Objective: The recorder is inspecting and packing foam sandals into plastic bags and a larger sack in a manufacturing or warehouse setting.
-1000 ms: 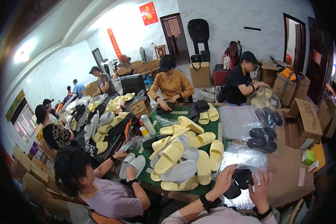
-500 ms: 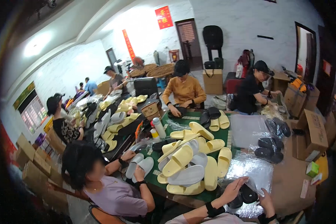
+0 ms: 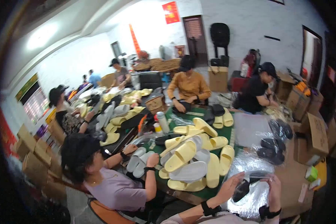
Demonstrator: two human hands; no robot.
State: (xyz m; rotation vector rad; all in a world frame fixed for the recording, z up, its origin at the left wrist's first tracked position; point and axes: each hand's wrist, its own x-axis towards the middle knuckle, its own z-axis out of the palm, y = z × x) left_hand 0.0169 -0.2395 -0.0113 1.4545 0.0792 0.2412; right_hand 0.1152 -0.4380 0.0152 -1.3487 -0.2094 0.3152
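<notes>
Wrapping, seemingly: 1 rounded black slipper (image 3: 241, 191) held with crinkled clear plastic (image 3: 265, 174) between bare left hand (image 3: 231, 186) and bare right hand (image 3: 274, 188), above shiny clear sheets (image 3: 248, 159). Left fingers pressed together, right fingers curled; exact pinch too blurred to tell. Next, probably calls for easing plastic evenly over. 2nd dark shape (image 3: 255, 177), perhaps the mate, partly hidden.

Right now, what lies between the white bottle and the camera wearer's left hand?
A heap of yellow and grey slippers lies between the white bottle and the left hand, as the head view shows.
</notes>
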